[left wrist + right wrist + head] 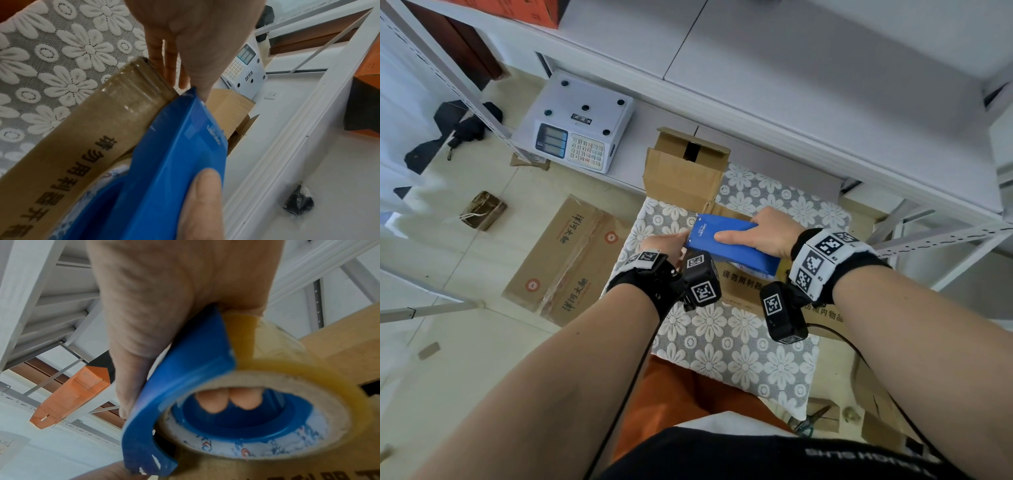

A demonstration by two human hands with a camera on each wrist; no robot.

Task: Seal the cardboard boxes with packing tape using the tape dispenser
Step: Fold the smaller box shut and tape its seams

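Observation:
A brown cardboard box [743, 284] with printed characters lies on a floral cloth [722, 342]. My right hand [770, 233] grips the blue tape dispenser [739, 255] on top of the box, thumb along its upper face. In the right wrist view my fingertips [213, 400] show through the core of the yellowish tape roll [287, 369] held in the dispenser [185, 369]. My left hand [664, 241] is at the box's left end, fingers [170, 65] straight down along it and thumb touching the dispenser's [174, 162] front tip. Clear tape [133, 91] covers that end of the box [92, 129].
A second cardboard box [681, 171] with open flaps stands just behind. A white weighing scale [578, 126] sits on the low shelf to the back left. White metal shelving [791, 68] overhangs the work spot. A flattened carton [571, 260] lies on the floor at left.

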